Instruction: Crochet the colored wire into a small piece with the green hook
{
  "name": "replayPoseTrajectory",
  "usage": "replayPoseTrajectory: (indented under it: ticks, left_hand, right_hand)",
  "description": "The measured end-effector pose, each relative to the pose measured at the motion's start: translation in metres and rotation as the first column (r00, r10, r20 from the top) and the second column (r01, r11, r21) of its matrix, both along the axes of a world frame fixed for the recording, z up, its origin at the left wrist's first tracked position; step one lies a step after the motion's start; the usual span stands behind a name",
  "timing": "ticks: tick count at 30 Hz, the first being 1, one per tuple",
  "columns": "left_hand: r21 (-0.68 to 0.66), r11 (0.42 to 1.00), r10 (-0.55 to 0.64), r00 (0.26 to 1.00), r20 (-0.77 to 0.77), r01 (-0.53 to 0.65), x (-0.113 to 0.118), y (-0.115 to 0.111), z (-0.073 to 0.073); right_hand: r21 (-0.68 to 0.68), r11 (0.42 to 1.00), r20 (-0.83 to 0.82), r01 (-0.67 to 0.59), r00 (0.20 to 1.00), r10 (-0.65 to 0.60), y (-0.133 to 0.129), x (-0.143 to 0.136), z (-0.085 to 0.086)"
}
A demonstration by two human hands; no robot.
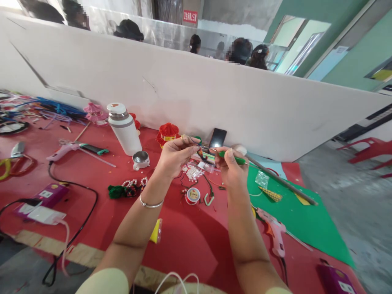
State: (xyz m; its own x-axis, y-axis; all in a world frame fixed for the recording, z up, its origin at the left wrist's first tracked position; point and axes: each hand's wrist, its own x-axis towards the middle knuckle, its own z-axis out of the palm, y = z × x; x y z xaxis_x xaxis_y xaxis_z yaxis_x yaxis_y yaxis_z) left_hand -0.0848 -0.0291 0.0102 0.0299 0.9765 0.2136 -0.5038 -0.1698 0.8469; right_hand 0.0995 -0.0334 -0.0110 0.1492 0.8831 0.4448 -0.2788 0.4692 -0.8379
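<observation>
My left hand (180,152) is closed in a pinch on a thin dark cord, from which a small dark, colourful strand (202,155) hangs. My right hand (230,167) grips a green-handled tool (234,159) with a thin metal shaft; it looks like a crochet hook or awl, and its tip points toward my left fingers. Both hands are raised over the table, close together. Below them lie white pearl beads (193,172), a spool of red thread (192,196) and a pale green hook-shaped piece (209,199).
A white thermos (125,132) and its metal cup (141,159) stand left. Pink glue guns (275,234) lie on both sides, with cables. A phone (218,138) leans against the white partition (183,94). A grey rod (281,179) crosses the green sheet (315,228). People sit beyond the partition.
</observation>
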Motion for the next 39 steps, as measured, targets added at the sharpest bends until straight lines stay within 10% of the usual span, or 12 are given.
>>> replayPoseTrajectory:
  ticks: [11,39]
  left_hand:
    - [-0.098,0.960,-0.250,0.960,0.126,0.263,0.000,0.005,-0.004]
    - [-0.109,0.965,-0.224,0.967,0.118,0.237,0.009,0.004,-0.008]
  right_hand:
    - [-0.009,1.000,0.050,0.019,0.999,-0.019,-0.002,-0.004,-0.002]
    - [-0.027,0.999,0.067,0.037,0.997,-0.035,0.001,-0.006,-0.006]
